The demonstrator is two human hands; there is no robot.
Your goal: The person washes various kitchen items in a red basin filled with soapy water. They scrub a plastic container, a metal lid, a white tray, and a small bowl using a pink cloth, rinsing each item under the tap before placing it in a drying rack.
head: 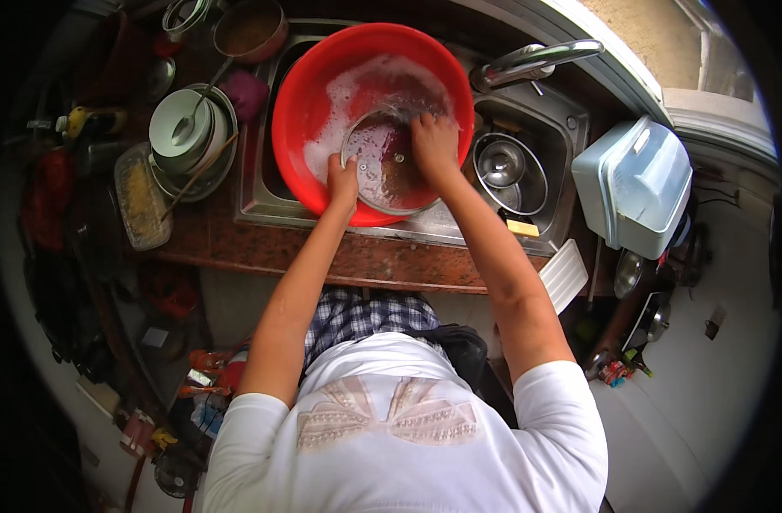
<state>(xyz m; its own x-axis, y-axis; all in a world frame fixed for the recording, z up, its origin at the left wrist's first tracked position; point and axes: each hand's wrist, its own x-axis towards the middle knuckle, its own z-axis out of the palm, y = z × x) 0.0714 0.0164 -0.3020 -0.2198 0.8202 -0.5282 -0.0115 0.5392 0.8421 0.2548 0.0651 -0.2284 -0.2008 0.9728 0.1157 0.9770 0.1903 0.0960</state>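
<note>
A round glass pot lid (pixel 383 173) with a metal rim is tilted inside a red plastic basin (pixel 301 77) of soapy water. My left hand (pixel 344 179) grips the lid by its left edge, thumb on the glass. At the lid's upper right lies my right hand (pixel 436 147), its fingers curled down at the rim; whether it holds a cloth there is hidden. White suds (pixel 326 151) float around the lid. The basin rests over the left bowl of a stainless steel sink (pixel 288 210).
Right of the basin, the sink bowl holds a metal strainer or bowl (pixel 532 202) and a ladle (pixel 501 165). Above arches a chrome faucet (pixel 525 64). Stacked bowls (pixel 180 122) with a spoon, a plastic container (pixel 142 199) and a saucepan (pixel 250 32) stand left. A pale blue lidded box (pixel 634 186) sits right.
</note>
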